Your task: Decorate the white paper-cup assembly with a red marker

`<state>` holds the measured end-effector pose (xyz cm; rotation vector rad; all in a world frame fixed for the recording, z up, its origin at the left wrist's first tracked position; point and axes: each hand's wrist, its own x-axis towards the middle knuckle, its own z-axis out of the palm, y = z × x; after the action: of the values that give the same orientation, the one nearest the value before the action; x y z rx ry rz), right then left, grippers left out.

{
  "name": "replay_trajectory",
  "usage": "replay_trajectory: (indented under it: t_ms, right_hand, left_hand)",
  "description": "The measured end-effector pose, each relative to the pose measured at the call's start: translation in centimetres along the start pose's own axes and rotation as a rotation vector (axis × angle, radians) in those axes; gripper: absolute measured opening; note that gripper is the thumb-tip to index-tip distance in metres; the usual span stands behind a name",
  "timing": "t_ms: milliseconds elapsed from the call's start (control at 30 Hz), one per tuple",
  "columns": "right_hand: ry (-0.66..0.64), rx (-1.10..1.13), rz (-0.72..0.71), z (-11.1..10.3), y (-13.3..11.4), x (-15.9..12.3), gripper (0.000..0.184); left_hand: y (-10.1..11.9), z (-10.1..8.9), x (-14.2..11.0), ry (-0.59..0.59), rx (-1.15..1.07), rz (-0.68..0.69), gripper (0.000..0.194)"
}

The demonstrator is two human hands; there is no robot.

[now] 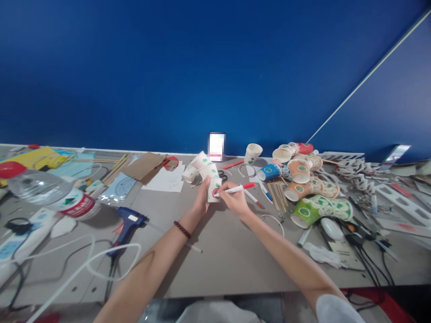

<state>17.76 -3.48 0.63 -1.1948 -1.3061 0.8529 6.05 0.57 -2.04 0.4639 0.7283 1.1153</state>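
My left hand (202, 199) is closed around a white paper cup (214, 186) with green prints, holding it on the grey table (229, 251). My right hand (237, 199) grips a red and white marker (235, 189) like a pen, its tip touching the cup's side where a red mark shows. More white cups (198, 163) lie joined in a row just behind the held one. A dark bead bracelet sits on my left wrist.
A blue glue gun (128, 224) with its cable lies at the left, beside a water bottle (43, 190) and a power strip (23, 235). Coloured paper cups (303, 179) are heaped at the right with wooden sticks (278, 193), cables and white cut-outs. Cardboard (146, 166) and paper lie behind.
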Motion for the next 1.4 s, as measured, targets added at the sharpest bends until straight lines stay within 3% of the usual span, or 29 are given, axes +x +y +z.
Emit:
replay_trajectory:
  t_ms: [1400]
  right_hand:
    - [-0.004, 0.03, 0.022, -0.28, 0.0, 0.35, 0.012]
  left_hand:
    - [0.3, 0.27, -0.36, 0.009, -0.018, -0.017, 0.038]
